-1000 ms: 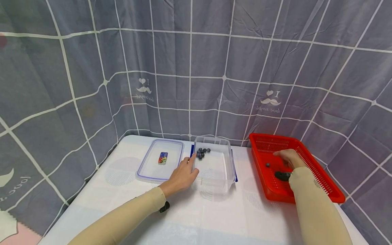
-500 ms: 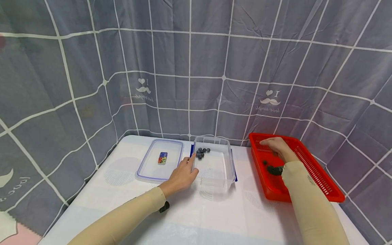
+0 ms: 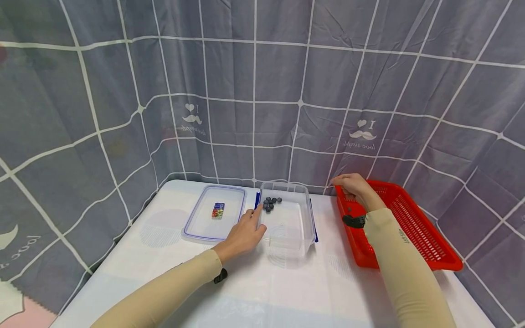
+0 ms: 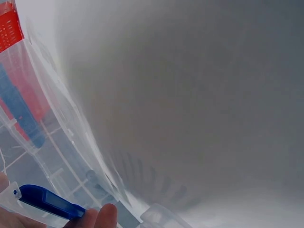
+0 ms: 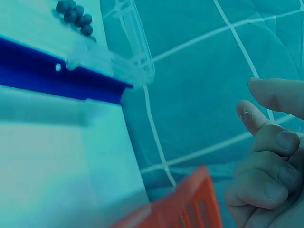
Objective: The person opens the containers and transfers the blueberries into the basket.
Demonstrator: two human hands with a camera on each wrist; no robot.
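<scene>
Moved since the earlier frames: the right hand [image 3: 356,187], from over the inside of the red basket [image 3: 362,253] to its far left corner. Unmoved: the left hand [image 3: 244,232] and the clear container [image 3: 291,222].

Right hand: we noted thumb and forefinger narrowly apart, the other fingers curled; we saw nothing held, but could not tell whether the palm hid something.

Left hand: forefinger straight, thumb spread wide, touching the container's left side near a blue latch [image 4: 50,202].

Dark berries [image 3: 270,204], several: we found them clustered in the container's far left part. We judged them light, smooth, apt to roll and easily bruised; best taken singly, by a gentle fingertip pinch about the middle.

Container: we judged it light, fairly stiff and liable to slide; best steadied at a side wall, clear of the latches.

Lid [image 3: 207,217], blue-edged, with label [image 3: 218,210]: flat on the table [image 3: 287,291], left of the container.
</scene>
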